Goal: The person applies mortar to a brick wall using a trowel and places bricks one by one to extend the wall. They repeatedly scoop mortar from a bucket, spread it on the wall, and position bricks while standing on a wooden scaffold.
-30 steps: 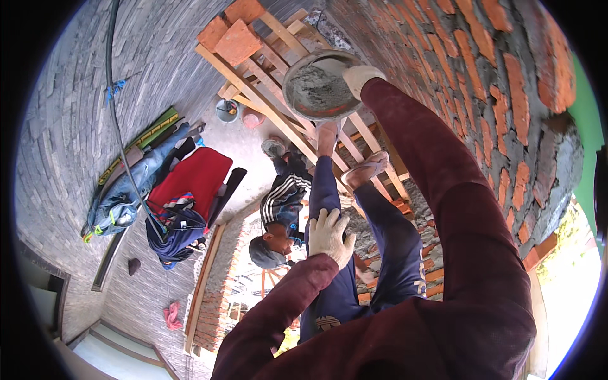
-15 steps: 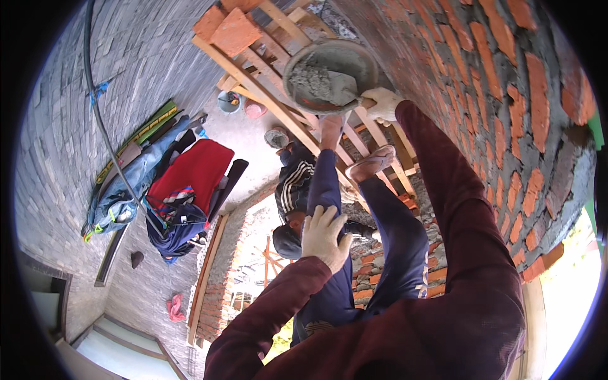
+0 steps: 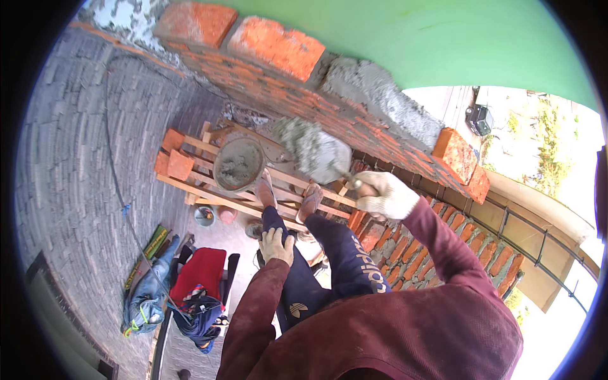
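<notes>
Trowel point(image 3: 335, 158) bears mortar point(image 3: 297, 144) in open air near the wall's edge point(image 3: 275, 47)

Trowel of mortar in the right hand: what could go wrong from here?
The mortar heaped on the trowel in the right hand might slide off. A foot could slip into a gap between the wooden slats. The bricks at one end of those slats might fall if nudged.

Below me I see a grey bucket point(image 3: 204, 216) and a pink container point(image 3: 227, 216) near the floor's point(image 3: 216, 238) edge along the grey wall point(image 3: 69, 158), with blue jeans point(image 3: 144, 297) and a red garment point(image 3: 199, 272) further along it; outdoors, I see a black vehicle point(image 3: 480, 120).
</notes>
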Available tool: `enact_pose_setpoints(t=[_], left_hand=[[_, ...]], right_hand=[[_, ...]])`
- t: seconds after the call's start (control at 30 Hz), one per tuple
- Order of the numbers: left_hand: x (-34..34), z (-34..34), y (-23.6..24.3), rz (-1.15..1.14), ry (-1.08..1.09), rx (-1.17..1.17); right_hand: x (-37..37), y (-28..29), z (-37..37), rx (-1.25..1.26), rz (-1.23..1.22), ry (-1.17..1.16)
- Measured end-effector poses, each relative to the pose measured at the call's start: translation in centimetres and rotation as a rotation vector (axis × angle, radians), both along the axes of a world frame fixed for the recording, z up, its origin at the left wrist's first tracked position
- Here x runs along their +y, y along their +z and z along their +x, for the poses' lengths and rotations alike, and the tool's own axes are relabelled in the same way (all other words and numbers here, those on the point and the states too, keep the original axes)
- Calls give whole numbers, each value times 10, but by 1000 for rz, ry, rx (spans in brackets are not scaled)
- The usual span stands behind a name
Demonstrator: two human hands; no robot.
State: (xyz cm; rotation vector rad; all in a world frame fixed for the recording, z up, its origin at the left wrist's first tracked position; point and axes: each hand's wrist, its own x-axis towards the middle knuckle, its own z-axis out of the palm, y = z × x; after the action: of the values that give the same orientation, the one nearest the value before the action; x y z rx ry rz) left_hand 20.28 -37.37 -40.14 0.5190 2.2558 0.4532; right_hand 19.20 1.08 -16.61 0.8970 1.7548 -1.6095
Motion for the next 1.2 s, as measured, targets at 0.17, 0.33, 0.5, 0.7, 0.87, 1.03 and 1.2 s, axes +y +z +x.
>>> enact_pose_setpoints(t=[0.17, 0.33, 0.5, 0.7, 0.87, 1.03, 1.2], left_hand=[[16, -76, 33, 259, 164, 17], [96, -225, 148, 516, 268, 113], [229, -364, 331, 1214, 20, 498], [393, -383, 475, 1220, -653, 948], [429, -368, 467, 1109, -784, 889], [421, -371, 461, 1080, -778, 870], [424, -360, 464, 1110, -798, 815]], right_hand=[[22, 62, -3, 299, 747, 35], [38, -29, -30, 346, 1269, 25], [16, 15, -27, 457, 1019, -244], [-33, -21, -27, 142, -1, -841], [-41, -127, -72, 198, 524, -690], [-26, -47, -97, -2, 630, -447], [-30, 5, -88, 89, 672, -407]])
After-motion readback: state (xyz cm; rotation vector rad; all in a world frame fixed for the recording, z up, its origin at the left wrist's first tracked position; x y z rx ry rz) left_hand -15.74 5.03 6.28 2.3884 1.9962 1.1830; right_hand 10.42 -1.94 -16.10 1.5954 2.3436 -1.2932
